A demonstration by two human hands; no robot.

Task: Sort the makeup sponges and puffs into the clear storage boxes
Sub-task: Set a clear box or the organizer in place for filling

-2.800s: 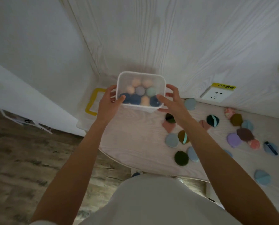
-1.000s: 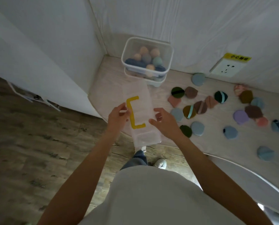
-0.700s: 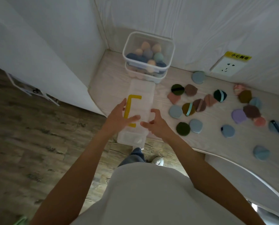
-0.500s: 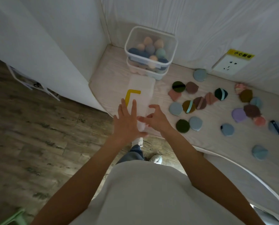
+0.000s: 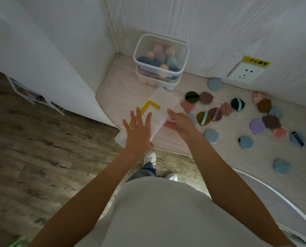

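Two clear storage boxes [image 5: 160, 68] stand stacked in the back corner of the table, with egg-shaped sponges [image 5: 162, 57] in the top one. In front of them lies a clear lid with a yellow handle [image 5: 163, 106], its near end over the table edge. My left hand [image 5: 138, 131] hovers over that near end with fingers spread and holds nothing. My right hand [image 5: 181, 123] pinches the lid's right edge, thumb on top and fingers beneath. Several round puffs [image 5: 214, 114] in blue, brown, green and pink lie scattered to the right.
The pale wooden table [image 5: 123, 90] meets white walls at the back and left. A wall socket with a yellow label [image 5: 245, 73] sits low on the back wall. A purple puff [image 5: 257, 126] and blue puffs [image 5: 281, 166] lie further right. Wooden floor and my shoes are below.
My left hand has let go of the lid and opened flat above it. The lid has swung so that its far end points to the right, with my right hand still on its edge.
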